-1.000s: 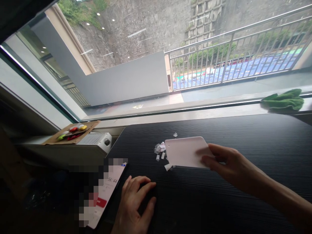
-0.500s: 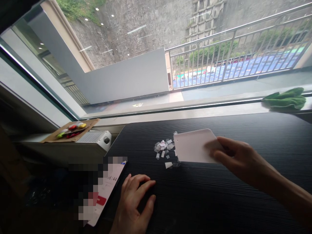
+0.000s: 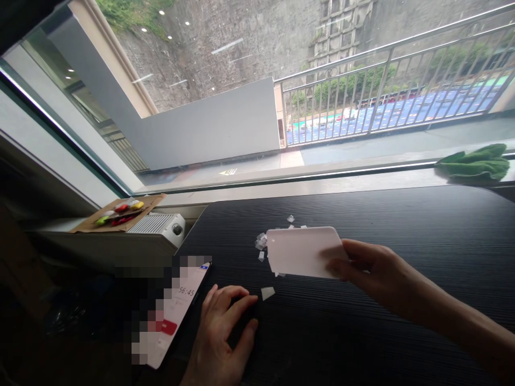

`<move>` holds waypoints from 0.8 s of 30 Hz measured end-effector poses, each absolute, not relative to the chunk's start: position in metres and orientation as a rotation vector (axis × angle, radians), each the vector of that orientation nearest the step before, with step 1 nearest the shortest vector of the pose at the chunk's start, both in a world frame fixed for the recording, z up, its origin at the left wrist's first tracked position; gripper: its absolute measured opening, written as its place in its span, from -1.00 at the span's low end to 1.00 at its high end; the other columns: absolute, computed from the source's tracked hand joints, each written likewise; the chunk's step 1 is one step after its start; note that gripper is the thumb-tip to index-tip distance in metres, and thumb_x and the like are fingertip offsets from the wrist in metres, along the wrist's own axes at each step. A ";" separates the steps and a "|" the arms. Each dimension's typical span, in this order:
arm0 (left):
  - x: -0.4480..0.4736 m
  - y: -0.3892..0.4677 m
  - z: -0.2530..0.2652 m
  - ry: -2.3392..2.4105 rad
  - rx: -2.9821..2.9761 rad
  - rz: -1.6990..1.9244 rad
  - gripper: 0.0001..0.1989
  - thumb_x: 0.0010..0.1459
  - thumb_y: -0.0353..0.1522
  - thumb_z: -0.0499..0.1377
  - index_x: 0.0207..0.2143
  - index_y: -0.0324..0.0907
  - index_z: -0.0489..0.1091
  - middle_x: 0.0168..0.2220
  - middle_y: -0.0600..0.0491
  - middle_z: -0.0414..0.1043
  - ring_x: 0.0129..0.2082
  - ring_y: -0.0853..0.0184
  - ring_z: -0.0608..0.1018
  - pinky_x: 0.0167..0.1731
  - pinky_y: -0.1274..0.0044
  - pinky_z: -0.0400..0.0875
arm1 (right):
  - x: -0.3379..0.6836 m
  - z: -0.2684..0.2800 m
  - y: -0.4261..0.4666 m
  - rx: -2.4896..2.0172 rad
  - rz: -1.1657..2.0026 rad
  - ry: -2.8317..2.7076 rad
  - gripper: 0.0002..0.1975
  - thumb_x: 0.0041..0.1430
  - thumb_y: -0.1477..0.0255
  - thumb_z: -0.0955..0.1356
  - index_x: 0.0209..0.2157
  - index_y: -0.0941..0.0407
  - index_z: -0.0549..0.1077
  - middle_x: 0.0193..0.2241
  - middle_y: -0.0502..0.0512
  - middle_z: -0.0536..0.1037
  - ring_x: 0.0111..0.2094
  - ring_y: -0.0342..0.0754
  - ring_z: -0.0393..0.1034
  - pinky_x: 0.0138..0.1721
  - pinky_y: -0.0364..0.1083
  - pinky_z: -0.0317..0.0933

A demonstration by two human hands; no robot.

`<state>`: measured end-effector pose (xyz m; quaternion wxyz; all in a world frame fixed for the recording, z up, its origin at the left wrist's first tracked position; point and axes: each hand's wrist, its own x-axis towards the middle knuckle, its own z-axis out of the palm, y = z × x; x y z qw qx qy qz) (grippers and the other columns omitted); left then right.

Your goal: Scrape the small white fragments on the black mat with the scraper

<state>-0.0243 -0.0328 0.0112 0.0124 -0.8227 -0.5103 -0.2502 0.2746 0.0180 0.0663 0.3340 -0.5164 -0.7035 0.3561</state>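
Observation:
Pinched between my right hand's (image 3: 366,257) thumb and fingers is a flat white plastic scraper (image 3: 300,249) with rounded corners and a small hole. It is over a pile of small white and clear scraps (image 3: 261,241), covering most of them; whether it touches the table is hard to tell. One scrap (image 3: 291,219) lies beyond its far edge. A larger white scrap (image 3: 267,293) lies on the near side, just right of my left index fingertip. My left hand (image 3: 223,327) rests on the black table (image 3: 382,321), fingers loosely bent, thumb apart, holding nothing.
A phone (image 3: 177,316), partly blurred, lies at the table's left edge, showing a timer. Left of the table is a white radiator (image 3: 161,230) with cardboard (image 3: 84,222) and colourful small items on top. A green leafy-looking object (image 3: 475,162) sits on the window sill (image 3: 362,182).
My right hand has moved the scraper left and slightly nearer, over the pile. The larger white scrap has come toward me, near my left fingertips. My left hand has stayed put.

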 end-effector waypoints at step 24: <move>-0.018 -0.035 0.017 -1.626 -2.551 -0.861 -0.75 0.15 -0.35 0.13 -0.12 -0.03 0.47 -0.13 0.01 0.46 -0.10 0.22 0.51 0.13 0.11 0.27 | 0.270 0.062 0.015 -1.386 0.902 -1.746 -0.73 0.13 0.27 0.30 -0.28 0.13 0.54 -0.50 0.03 0.55 -0.51 -0.08 0.39 -0.51 -0.13 0.25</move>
